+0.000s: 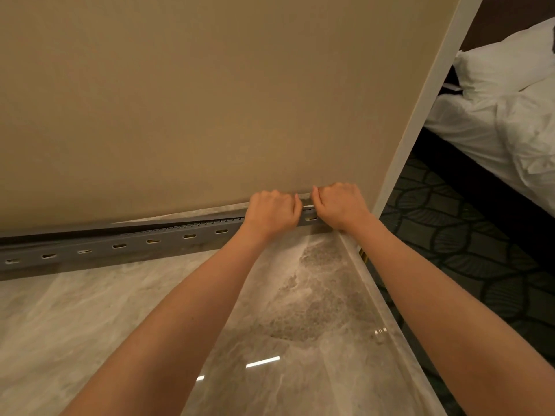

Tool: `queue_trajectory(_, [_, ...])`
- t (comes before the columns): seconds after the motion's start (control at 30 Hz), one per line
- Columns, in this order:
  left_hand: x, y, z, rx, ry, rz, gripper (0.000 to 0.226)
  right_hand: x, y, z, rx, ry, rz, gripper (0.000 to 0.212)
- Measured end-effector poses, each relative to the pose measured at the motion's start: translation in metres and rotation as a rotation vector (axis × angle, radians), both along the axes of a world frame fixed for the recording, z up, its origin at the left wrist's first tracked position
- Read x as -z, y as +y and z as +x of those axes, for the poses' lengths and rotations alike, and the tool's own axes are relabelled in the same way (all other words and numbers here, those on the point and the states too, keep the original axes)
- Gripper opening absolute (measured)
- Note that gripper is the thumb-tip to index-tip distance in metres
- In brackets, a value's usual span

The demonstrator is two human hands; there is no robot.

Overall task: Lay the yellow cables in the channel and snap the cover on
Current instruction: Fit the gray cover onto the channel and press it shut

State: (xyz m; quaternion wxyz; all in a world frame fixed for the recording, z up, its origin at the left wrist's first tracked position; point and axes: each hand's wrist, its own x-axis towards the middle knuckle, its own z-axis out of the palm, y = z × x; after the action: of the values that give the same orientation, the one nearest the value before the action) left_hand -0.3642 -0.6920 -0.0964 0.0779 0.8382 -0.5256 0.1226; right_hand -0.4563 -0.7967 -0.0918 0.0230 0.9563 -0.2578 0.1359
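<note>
Left hand (273, 211), right hand (339, 205) curled over slotted channel (120, 247) end

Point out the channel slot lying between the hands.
The rightmost slot of the channel, framed by left hand and right hand; every other slot lies left of the left hand.

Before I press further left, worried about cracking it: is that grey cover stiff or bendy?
Probably bendy: the cover is long and thin, gapping from the channel leftward while left hand and right hand grip its right end. The glossy marble may let the channel slide.
</note>
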Motion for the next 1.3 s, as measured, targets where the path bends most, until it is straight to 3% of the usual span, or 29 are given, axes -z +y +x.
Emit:
queue_trajectory(0.1, [-0.001,0.0,0.0,0.075,0.093,0.11,0.046,0.002,-0.002,-0.002,-0.011,0.019,0.037,0.052])
queue_trajectory(0.23, [-0.011,0.004,0.005,0.192,0.432,0.339,0.043,0.004,-0.002,-0.016,-0.043,0.067,0.116,0.053])
queue_trajectory(0.37, [-0.01,0.012,0.002,0.184,0.307,0.354,0.033,-0.009,-0.004,-0.025,-0.08,0.269,0.382,0.054])
queue_trajectory(0.47, [-0.009,0.017,-0.005,0.178,0.226,0.323,0.031,-0.016,0.003,-0.029,-0.073,0.281,0.511,0.039])
queue_trajectory(0.63, [-0.027,0.036,0.012,0.148,0.488,0.423,0.043,-0.013,0.007,-0.038,-0.011,0.195,0.462,0.036])
queue_trajectory(0.7, [-0.033,0.05,0.018,0.124,0.513,0.431,0.043,-0.017,0.011,-0.041,0.007,0.203,0.411,0.037])
queue_trajectory(0.87, [-0.021,0.075,0.004,0.073,0.248,0.216,0.032,-0.021,0.04,-0.043,0.051,0.274,0.001,0.041])
queue_trajectory(0.97, [-0.01,0.08,-0.006,0.03,0.202,0.121,0.028,-0.014,0.053,-0.042,0.094,0.291,-0.016,0.048])
queue_trajectory(1.07, [-0.009,0.08,-0.005,0.017,0.258,0.111,0.037,-0.005,0.079,-0.018,-0.065,0.264,0.073,0.05])
queue_trajectory(1.17, [-0.007,0.086,0.001,0.014,0.314,0.189,0.045,0.001,0.1,0.006,-0.101,0.17,0.187,0.041])
queue_trajectory(1.3, [-0.011,0.12,0.03,-0.079,0.28,0.309,0.056,-0.007,0.099,0.013,0.023,0.238,0.163,0.026])
